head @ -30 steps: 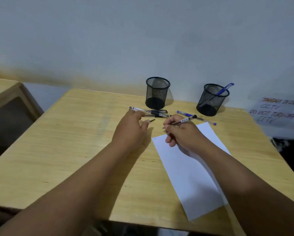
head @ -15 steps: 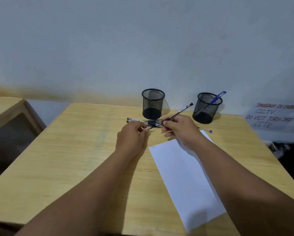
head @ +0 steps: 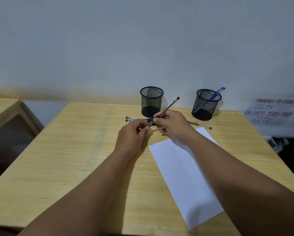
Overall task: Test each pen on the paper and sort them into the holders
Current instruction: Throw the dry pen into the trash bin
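My right hand [head: 171, 124] grips a black pen [head: 168, 106] that slants up toward the right, its tip end low by my left hand. My left hand [head: 132, 135] pinches a small part at that tip end, likely the cap; the fingers hide it. Two clear pens [head: 131, 119] lie on the table behind my left hand. A blue pen [head: 200, 125] lies beyond the white paper [head: 182, 169], which bears a small blue mark at its top left corner. The left mesh holder [head: 151, 101] looks empty. The right mesh holder [head: 206, 104] has a blue pen [head: 217, 94] in it.
The wooden table [head: 74, 159] stands against a pale wall. A handwritten CCTV notice [head: 272, 109] leans at the far right. Another wooden piece of furniture [head: 4, 116] stands to the left, across a gap.
My right hand has tilted the black pen up from nearly flat to steeply slanted. My left hand has closed in on its tip end. The view has shifted upward.
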